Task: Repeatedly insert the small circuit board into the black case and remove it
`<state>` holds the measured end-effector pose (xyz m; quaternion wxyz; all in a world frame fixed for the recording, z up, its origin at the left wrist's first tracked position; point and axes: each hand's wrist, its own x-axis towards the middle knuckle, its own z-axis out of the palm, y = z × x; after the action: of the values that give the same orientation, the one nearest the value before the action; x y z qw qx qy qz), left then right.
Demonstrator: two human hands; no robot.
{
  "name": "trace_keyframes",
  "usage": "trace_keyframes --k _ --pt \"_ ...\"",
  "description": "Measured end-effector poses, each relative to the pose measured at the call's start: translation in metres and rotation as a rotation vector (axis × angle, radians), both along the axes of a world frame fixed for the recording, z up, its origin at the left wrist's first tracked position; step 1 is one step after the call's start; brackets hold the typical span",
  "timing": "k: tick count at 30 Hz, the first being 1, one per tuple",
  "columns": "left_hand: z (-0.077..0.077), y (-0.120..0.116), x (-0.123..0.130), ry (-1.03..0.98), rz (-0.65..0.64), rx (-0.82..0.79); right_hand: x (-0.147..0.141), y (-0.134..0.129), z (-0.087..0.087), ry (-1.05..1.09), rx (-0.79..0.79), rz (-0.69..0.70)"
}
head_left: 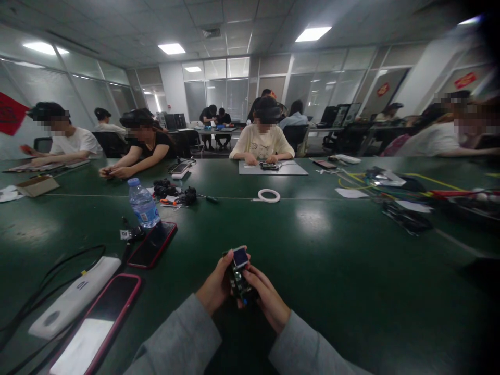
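Between my hands, above the green table, is a small circuit board with a little square screen at its upper end. My left hand grips the board along its left side, thumb near the screen. From the right, my right hand closes on it, with the thumb on the board's face just below the screen. A small blue part shows at the board's lower end. The fingers beneath the board are mostly hidden.
To the left lie a red-edged phone, another phone in a pink case and a white power bank with black cables. A water bottle stands behind them. Farther off are a tape roll, cables and a person seated opposite.
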<state>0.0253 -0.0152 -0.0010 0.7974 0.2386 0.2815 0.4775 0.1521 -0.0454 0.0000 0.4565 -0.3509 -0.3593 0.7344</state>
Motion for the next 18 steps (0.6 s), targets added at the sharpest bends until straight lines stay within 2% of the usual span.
trace_keyframes --k 8,18 --pt "0.0080 -0.0017 0.0000 -0.010 0.003 0.066 0.0023 0.0016 -0.0052 0.002 0.027 0.026" --pt "0.0073 -0.0027 0.0004 0.026 0.025 0.040 0.0020 0.0028 -0.0052 0.016 0.031 0.028"
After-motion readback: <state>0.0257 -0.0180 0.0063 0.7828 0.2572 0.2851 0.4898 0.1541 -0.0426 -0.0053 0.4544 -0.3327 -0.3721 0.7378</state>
